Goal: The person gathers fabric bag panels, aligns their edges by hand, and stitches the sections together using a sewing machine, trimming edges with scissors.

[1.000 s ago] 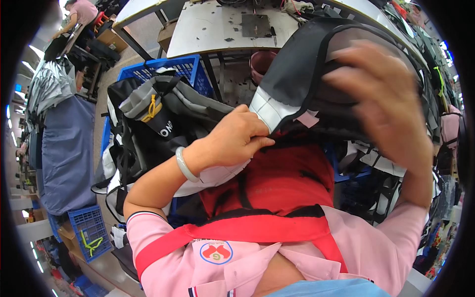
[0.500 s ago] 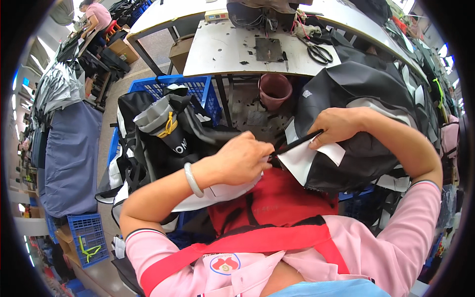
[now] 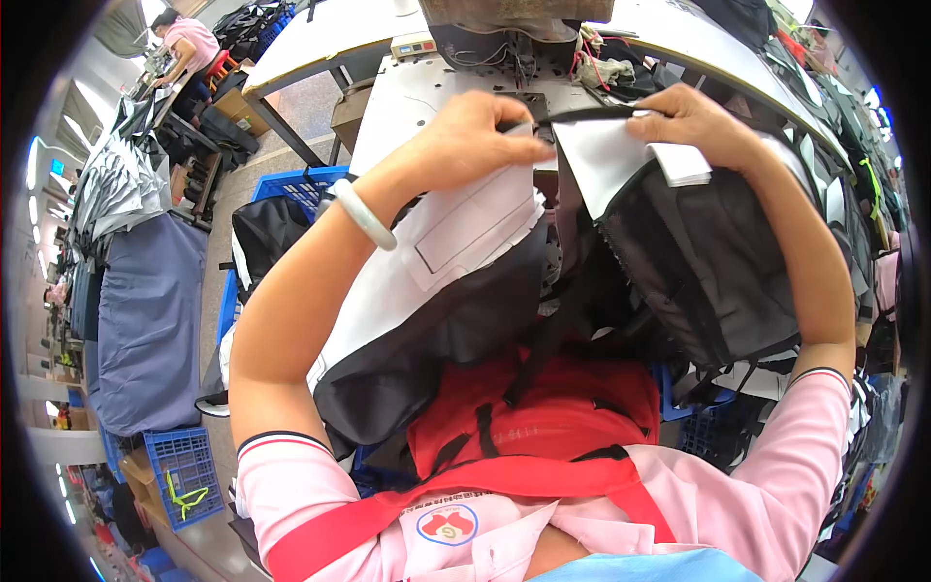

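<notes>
My left hand (image 3: 470, 144) pinches the upper edge of a black fabric panel (image 3: 456, 325), whose white underside (image 3: 451, 238) with drawn outlines is turned up. In my right hand (image 3: 693, 126), thumb and fingers close on a white flap (image 3: 606, 160) at the top of a black fabric bag piece (image 3: 722, 281). A dark strip (image 3: 582, 114) runs along the flap's top edge toward my left hand. Both hands are raised over the front of the white sewing table (image 3: 407, 107), just before the sewing machine (image 3: 519, 44). The pinched edges are partly hidden by my fingers.
A blue crate (image 3: 291, 189) holding black pieces stands at left. Beyond it are a draped grey-blue stack (image 3: 150, 320) and a smaller blue crate (image 3: 179, 475). Dark fabric is piled on the right. A red apron (image 3: 533, 412) covers my lap. Another person (image 3: 189, 44) sits far left.
Both hands have moved up and away from me to the sewing table, bringing the fabric pieces along. The left panel now shows its white underside, and the scissors are covered.
</notes>
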Demonstrator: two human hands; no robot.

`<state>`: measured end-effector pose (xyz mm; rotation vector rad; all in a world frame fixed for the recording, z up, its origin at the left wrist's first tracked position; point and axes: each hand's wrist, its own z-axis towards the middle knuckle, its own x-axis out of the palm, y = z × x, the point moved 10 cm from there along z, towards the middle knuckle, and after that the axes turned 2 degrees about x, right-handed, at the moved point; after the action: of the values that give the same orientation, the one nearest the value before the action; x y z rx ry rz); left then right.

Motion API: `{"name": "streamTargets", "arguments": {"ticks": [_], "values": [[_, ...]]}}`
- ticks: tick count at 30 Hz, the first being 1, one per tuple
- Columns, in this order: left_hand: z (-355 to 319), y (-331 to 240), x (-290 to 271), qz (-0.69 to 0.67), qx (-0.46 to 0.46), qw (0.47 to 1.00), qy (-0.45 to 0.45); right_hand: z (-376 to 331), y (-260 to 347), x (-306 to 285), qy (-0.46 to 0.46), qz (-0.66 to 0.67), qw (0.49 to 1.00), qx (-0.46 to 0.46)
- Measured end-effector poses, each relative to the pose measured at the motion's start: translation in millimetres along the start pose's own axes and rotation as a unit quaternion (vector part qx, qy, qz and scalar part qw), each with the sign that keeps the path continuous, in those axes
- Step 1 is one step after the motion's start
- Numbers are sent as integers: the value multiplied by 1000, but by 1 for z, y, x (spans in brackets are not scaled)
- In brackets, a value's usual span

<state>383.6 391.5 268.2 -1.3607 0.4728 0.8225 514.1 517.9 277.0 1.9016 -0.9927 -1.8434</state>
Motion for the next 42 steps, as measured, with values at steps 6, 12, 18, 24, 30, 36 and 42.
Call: {"name": "streamTargets", "arguments": {"ticks": [6,12,18,24,30,36,42], "values": [[3,66,32,-333,-139,932,44,25,-37,9,-27,-28,999,6],[32,85,23,-272,-134,953,-10,54,-69,14,0,26,999,41],[61,108,27,-247,-120,960,-47,75,-92,8,-34,-20,997,70],[74,131,29,-266,-146,951,-66,93,-100,5,-62,-29,995,67],[81,136,27,-243,-159,953,-89,102,-108,1,-70,-74,993,61],[87,149,28,-272,-143,946,-101,115,-119,3,-40,-82,993,78],[91,155,27,-281,-141,944,-105,120,-119,3,-38,-66,993,86]]}}
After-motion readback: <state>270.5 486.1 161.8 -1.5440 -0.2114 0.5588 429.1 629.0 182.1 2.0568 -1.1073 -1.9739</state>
